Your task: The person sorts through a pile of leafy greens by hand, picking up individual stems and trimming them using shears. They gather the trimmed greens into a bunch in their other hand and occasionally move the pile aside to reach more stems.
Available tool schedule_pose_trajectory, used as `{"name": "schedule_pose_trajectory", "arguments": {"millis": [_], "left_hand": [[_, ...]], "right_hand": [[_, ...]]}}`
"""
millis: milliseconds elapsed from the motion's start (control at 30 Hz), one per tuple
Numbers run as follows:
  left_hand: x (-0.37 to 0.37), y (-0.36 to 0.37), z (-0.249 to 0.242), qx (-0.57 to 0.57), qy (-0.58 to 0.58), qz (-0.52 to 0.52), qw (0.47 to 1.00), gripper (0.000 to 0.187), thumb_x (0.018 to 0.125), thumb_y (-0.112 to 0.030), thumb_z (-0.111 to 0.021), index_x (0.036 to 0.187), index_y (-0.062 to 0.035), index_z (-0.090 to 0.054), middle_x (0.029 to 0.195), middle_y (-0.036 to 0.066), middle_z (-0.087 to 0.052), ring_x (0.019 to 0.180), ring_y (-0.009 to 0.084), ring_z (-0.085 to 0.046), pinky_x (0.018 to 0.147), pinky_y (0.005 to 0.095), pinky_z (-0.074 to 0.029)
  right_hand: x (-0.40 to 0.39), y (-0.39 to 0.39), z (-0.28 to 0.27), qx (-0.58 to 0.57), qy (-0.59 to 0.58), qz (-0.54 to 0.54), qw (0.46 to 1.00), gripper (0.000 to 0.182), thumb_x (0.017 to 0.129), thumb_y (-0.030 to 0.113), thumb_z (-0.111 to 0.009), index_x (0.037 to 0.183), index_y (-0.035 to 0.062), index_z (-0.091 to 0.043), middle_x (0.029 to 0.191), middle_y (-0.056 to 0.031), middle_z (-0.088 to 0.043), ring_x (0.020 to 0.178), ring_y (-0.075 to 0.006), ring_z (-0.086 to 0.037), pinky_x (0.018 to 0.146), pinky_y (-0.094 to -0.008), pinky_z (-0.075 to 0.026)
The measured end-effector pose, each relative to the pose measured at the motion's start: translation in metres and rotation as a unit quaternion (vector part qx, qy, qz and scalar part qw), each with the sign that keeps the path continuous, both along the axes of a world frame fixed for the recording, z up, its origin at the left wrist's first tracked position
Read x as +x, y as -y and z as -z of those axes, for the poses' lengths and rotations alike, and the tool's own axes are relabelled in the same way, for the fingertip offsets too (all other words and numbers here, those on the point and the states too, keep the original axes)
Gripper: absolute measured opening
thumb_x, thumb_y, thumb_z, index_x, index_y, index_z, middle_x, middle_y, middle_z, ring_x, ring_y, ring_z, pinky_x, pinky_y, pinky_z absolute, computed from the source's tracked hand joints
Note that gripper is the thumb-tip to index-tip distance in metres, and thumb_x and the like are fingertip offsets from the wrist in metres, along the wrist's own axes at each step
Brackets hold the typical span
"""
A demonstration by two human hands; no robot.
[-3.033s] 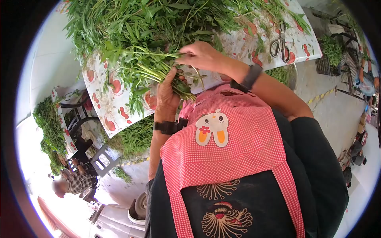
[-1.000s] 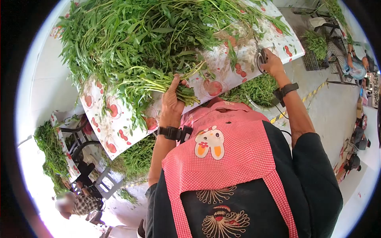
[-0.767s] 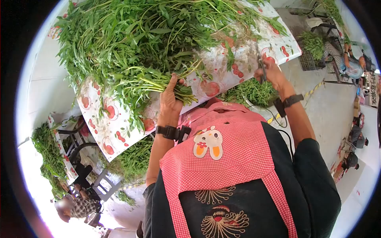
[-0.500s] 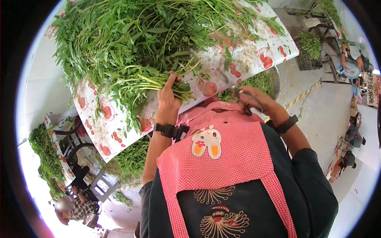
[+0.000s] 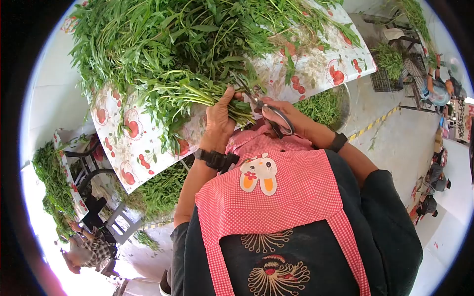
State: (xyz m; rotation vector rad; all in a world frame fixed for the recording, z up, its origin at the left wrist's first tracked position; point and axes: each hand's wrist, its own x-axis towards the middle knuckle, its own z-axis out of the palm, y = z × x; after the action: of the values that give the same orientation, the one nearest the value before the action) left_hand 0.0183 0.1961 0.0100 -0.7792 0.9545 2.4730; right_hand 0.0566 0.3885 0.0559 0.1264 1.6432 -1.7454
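My left hand [image 5: 220, 114] is closed around a bunch of leafy green stems [image 5: 192, 91], gripping it near the cut ends, which poke out toward my apron. In my right hand [image 5: 291, 116] is a pair of scissors [image 5: 277, 118] with dark handles. Their blades point up and left, right at the stems beside my left thumb. Behind the bunch, a large heap of the same greens [image 5: 163, 44] covers much of the table [image 5: 316, 74], which has a white cloth printed with red fruit.
Below the table's edge are more cut greens in a round tub [image 5: 321, 106] at right and another pile [image 5: 160, 192] at left. A grey plastic chair [image 5: 123, 224] and a seated person [image 5: 89, 251] are at lower left. A black crate of greens [image 5: 387, 74] stands at upper right, near other people.
My right hand has brought the scissors left and up to the bunch, their blades now at the stems. My left hand has shifted slightly right with the bunch.
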Motion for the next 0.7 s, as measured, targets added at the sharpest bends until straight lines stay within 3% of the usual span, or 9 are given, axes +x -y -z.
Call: {"name": "schedule_pose_trajectory", "arguments": {"millis": [67,133,333,400,500,567,600,667,700], "left_hand": [[0.000,0.000,-0.003,-0.012,0.017,0.007,1.000,0.015,0.081,-0.013,-0.068,0.088,-0.0053,-0.057,0.073,0.006,-0.061,0.064,0.0184,-0.059,0.059,0.0328,-0.052],[0.001,0.002,-0.010,-0.031,0.028,0.013,0.999,0.015,0.081,-0.014,-0.068,0.089,-0.0061,-0.057,0.071,0.004,-0.059,0.063,0.0164,-0.058,0.058,0.0318,-0.052],[0.000,0.018,-0.002,-0.021,-0.004,-0.040,0.999,0.020,0.082,-0.017,-0.067,0.096,-0.0045,-0.059,0.075,0.004,-0.058,0.062,0.0143,-0.056,0.053,0.0289,-0.049],[0.005,0.029,-0.026,-0.116,-0.012,-0.051,0.992,0.017,0.079,-0.012,-0.069,0.090,-0.0035,-0.059,0.075,0.005,-0.060,0.060,0.0160,-0.059,0.051,0.0305,-0.052],[0.016,0.056,-0.031,-0.243,-0.070,-0.061,0.966,0.021,0.078,-0.015,-0.070,0.090,-0.0011,-0.061,0.078,0.007,-0.063,0.060,0.0155,-0.060,0.051,0.0306,-0.052],[0.023,0.079,-0.027,-0.311,-0.066,-0.081,0.945,0.023,0.078,-0.016,-0.071,0.091,-0.0002,-0.061,0.078,0.007,-0.062,0.061,0.0139,-0.059,0.053,0.0285,-0.049],[0.025,0.097,-0.006,-0.345,-0.063,-0.098,0.931,0.024,0.078,-0.017,-0.071,0.091,0.0000,-0.061,0.078,0.006,-0.062,0.061,0.0130,-0.058,0.053,0.0271,-0.048],[0.027,0.121,0.010,-0.410,-0.069,-0.108,0.903,0.026,0.078,-0.016,-0.070,0.094,0.0026,-0.061,0.079,0.005,-0.061,0.063,0.0128,-0.056,0.055,0.0280,-0.045],[0.026,0.128,0.021,-0.445,-0.079,-0.123,0.884,0.027,0.078,-0.018,-0.070,0.093,0.0033,-0.061,0.077,0.005,-0.061,0.062,0.0131,-0.054,0.054,0.0291,-0.044]], "right_hand": [[-0.004,0.002,-0.006,-0.005,0.023,0.015,1.000,0.041,0.087,0.036,-0.060,0.111,0.0024,-0.055,0.072,-0.0009,-0.053,0.058,-0.0070,-0.054,0.051,-0.0210,-0.044],[0.000,0.005,-0.009,-0.004,0.017,0.028,0.999,0.042,0.090,0.040,-0.052,0.104,0.0002,-0.055,0.056,-0.0004,-0.051,0.049,-0.0077,-0.049,0.045,-0.0231,-0.038],[-0.001,-0.025,0.001,-0.028,-0.015,0.021,0.999,0.046,0.088,0.038,-0.058,0.111,-0.0008,-0.059,0.058,0.0008,-0.050,0.049,-0.0056,-0.047,0.045,-0.0221,-0.036],[0.000,-0.046,0.003,0.191,-0.158,-0.009,0.969,0.044,0.078,0.039,-0.065,0.110,0.0087,-0.060,0.065,-0.0045,-0.057,0.057,-0.0123,-0.055,0.055,-0.0267,-0.043],[0.005,-0.082,-0.003,0.464,-0.286,0.008,0.838,0.047,0.070,0.046,-0.068,0.110,0.0208,-0.062,0.076,-0.0105,-0.064,0.067,-0.0264,-0.063,0.062,-0.0346,-0.049],[0.006,-0.122,0.019,0.541,-0.293,0.051,0.787,0.045,0.069,0.045,-0.067,0.109,0.0253,-0.061,0.080,-0.0122,-0.065,0.073,-0.0325,-0.062,0.064,-0.0404,-0.050],[0.008,-0.137,0.025,0.541,-0.291,0.054,0.788,0.045,0.069,0.045,-0.067,0.109,0.0253,-0.061,0.080,-0.0122,-0.065,0.073,-0.0325,-0.062,0.064,-0.0404,-0.050],[0.009,-0.163,0.035,0.646,-0.244,0.103,0.716,0.044,0.071,0.042,-0.066,0.111,0.0256,-0.059,0.078,-0.0136,-0.064,0.071,-0.0334,-0.062,0.064,-0.0434,-0.050],[0.008,-0.173,0.038,0.646,-0.245,0.106,0.715,0.044,0.071,0.042,-0.066,0.111,0.0256,-0.059,0.078,-0.0136,-0.064,0.071,-0.0334,-0.062,0.064,-0.0434,-0.050]]}}
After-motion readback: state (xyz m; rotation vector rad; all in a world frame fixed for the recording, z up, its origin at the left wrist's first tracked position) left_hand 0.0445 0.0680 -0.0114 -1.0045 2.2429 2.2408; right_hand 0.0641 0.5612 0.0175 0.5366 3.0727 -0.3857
